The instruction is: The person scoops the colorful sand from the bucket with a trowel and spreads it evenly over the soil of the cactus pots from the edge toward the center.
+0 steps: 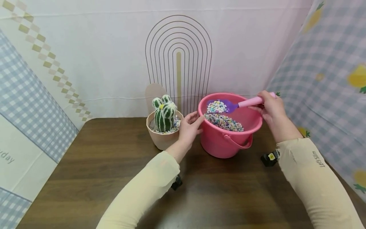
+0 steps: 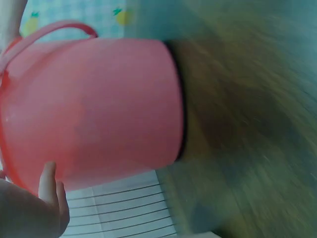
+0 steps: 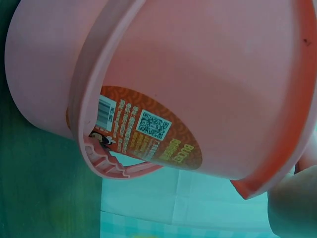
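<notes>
A pink bucket (image 1: 217, 143) stands on the table with small multicoloured pebbles (image 1: 226, 123) inside. My right hand (image 1: 273, 109) grips the pink handle of a small shovel (image 1: 251, 101). Its purple blade, loaded with pale pebbles (image 1: 216, 107), is over the bucket's opening. At the bucket's left rim, my left hand (image 1: 189, 128) holds the edge; in the left wrist view its fingers (image 2: 48, 186) are beside the outer wall. Left of that hand stands a potted cactus (image 1: 164, 116) in a beige pot (image 1: 161, 140), with pebbles around its base. The right wrist view shows mostly the bucket's labelled side (image 3: 223, 74), with the shovel out of sight.
The bucket's carrying handle (image 1: 243, 146) hangs down at its front right. Behind the brown wooden table (image 1: 114, 178) hangs a white patterned cloth (image 1: 114, 57). A checked cloth (image 1: 323, 95) closes in the right side, near my right arm.
</notes>
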Demonstrator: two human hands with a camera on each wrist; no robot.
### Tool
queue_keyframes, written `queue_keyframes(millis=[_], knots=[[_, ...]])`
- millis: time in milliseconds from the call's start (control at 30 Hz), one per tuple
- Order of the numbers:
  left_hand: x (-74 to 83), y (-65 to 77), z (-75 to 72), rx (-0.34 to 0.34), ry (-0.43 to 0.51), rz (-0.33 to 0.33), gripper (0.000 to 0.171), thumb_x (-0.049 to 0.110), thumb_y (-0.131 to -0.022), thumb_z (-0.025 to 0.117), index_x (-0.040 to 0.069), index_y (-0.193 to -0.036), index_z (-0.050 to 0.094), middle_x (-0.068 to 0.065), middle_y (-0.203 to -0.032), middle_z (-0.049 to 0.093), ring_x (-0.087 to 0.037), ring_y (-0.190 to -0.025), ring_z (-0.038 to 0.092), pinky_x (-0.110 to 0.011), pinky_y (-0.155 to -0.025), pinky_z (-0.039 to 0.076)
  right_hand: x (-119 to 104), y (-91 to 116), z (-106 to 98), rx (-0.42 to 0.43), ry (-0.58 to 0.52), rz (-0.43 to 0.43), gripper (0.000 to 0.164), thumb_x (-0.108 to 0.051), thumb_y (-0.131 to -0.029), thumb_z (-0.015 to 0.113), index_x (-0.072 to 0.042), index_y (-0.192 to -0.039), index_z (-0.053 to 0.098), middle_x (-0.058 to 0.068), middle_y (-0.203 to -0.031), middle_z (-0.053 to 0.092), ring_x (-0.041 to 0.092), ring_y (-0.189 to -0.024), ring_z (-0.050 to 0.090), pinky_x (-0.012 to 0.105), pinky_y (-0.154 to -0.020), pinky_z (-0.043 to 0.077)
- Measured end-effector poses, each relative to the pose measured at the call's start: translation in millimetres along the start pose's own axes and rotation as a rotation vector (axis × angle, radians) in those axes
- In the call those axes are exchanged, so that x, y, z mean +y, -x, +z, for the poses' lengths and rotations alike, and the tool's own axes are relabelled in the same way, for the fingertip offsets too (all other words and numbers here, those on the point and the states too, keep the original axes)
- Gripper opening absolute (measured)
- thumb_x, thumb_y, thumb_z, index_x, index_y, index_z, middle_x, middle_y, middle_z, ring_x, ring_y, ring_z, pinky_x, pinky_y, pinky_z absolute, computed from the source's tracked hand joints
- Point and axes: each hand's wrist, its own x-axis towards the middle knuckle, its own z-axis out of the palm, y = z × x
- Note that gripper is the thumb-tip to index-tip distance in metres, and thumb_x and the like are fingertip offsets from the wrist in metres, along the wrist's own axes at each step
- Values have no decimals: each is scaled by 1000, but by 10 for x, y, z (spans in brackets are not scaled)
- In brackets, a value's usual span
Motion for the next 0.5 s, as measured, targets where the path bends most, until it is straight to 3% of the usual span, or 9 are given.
queue_keyframes(millis=[200,500], knots=[[-4,199,-242,-39,-35,9,41,23,-91,60,5,-127,55,-17,-125,59,-32,-111,58,-39,-76,58,-22,12,50,-7,-25,16,18,-8,-89,52,-8,-102,40,2,-74,59,17,-63,70,28,-61,58],[46,453,-674,-20,-88,35,34,18,-91,59,0,-120,59,-20,-115,63,-15,-86,63,-43,-76,57,-58,17,106,14,-45,39,20,-10,-88,56,-11,-103,41,1,-77,58,17,-63,70,29,-61,58]])
